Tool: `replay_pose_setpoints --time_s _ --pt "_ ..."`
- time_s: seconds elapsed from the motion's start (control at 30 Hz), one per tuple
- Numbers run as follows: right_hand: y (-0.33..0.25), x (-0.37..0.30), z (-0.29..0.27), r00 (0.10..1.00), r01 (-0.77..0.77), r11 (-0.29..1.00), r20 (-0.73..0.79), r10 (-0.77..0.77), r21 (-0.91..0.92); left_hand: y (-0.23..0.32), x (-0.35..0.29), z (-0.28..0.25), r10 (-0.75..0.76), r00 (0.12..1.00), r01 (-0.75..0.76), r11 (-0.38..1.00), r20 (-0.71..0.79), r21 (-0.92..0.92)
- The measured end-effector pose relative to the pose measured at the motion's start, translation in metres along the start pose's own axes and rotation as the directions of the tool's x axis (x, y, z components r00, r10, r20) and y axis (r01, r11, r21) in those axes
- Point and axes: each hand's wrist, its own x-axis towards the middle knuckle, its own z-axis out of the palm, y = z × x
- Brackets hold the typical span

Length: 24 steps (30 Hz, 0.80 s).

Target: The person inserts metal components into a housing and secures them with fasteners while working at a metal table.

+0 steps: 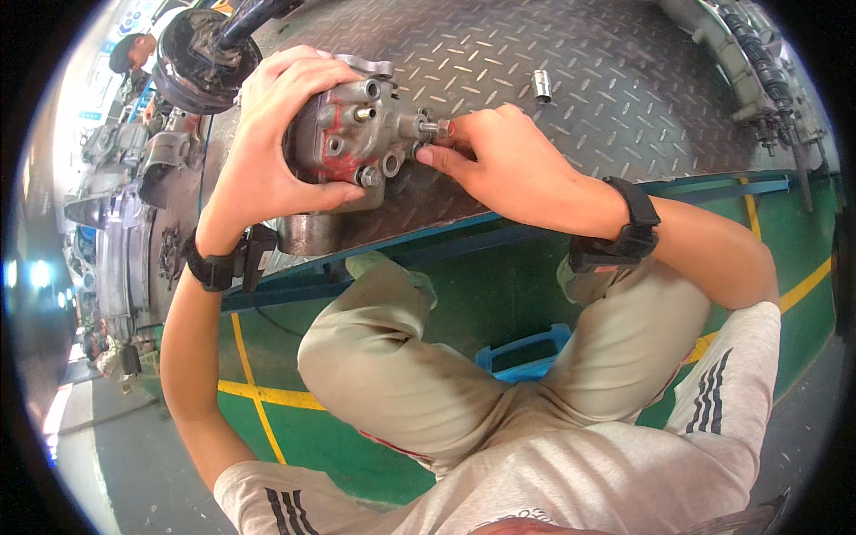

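A grey cast-metal pump-like housing (367,134) with red sealant smears, ports and bolts sits at the near edge of the diamond-plate bench top (499,53). My left hand (266,120) wraps round its left side, thumb along the near face and fingers over the far side. At the housing's right end, my right hand (499,156) pinches a hex bolt (439,130) between thumb and fingers. The bolt's shank runs into the housing's end fitting. My curled right fingertips are partly hidden behind the bolt. A short chrome socket (541,86) stands apart, beyond my right hand.
A round black part with a shaft (207,61) lies beyond my left hand. More metal castings (116,169) crowd the left side. A long mechanical assembly (762,71) lies far right. Under the bench edge is a blue stool (526,348) between my legs. Another person (134,55) is at far left.
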Motion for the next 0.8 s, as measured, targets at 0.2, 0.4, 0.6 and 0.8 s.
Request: replay_pose_setpoints --time_s 0.2,0.4,0.6,0.8 --pt "0.0005 -0.0025 -0.0004 0.999 0.033 0.999 -0.044 -0.032 0.026 0.0002 -0.0005 0.0009 0.001 1.0 -0.001 1.0 -0.005 0.015" --pt "0.008 -0.0033 0.0082 0.98 0.128 0.992 -0.149 -0.13 -0.023 0.0016 0.0002 -0.0001 -0.005 1.0 0.005 1.0 -0.011 0.007" --pt "0.0022 -0.0008 0.0035 0.999 -0.007 0.999 -0.034 0.008 0.039 -0.0001 0.0011 0.0012 -0.002 1.0 0.002 1.0 -0.001 0.008" --pt "-0.0005 -0.0038 0.0024 0.997 0.033 0.998 -0.077 -0.029 0.058 0.0014 -0.0005 -0.0012 -0.016 1.0 0.016 1.0 0.002 0.004"
